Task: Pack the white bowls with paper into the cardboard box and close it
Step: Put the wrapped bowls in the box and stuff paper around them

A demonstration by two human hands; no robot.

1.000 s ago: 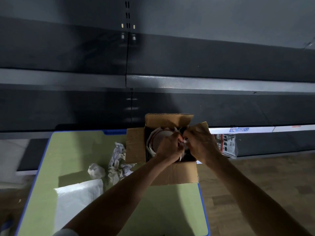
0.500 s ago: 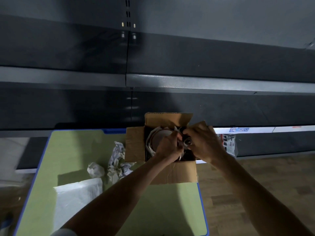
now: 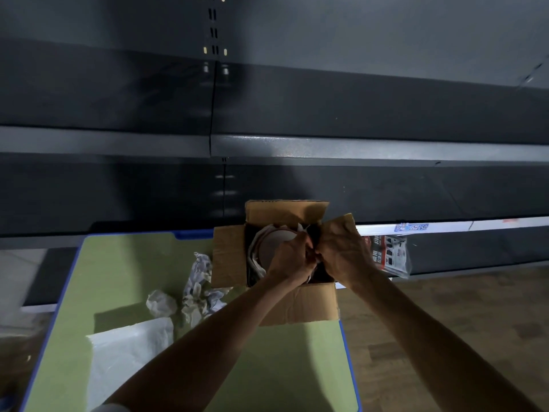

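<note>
the cardboard box [image 3: 300, 304] sits at the far right edge of the green table [image 3: 124, 263], all its flaps open. a white bowl [image 3: 274, 243] already lies inside, nested in packing paper [image 3: 302, 228]. the left hand [image 3: 292, 257] and right hand [image 3: 341, 251] meet over the box, fingers curled, apparently pinching that paper. more padding and closing seem left. crumpled scraps [image 3: 199, 281] and a white sheet [image 3: 127, 352] lie on the table. dark shelves [image 3: 297, 144] stand behind, above a wooden floor [image 3: 445, 307].
</note>
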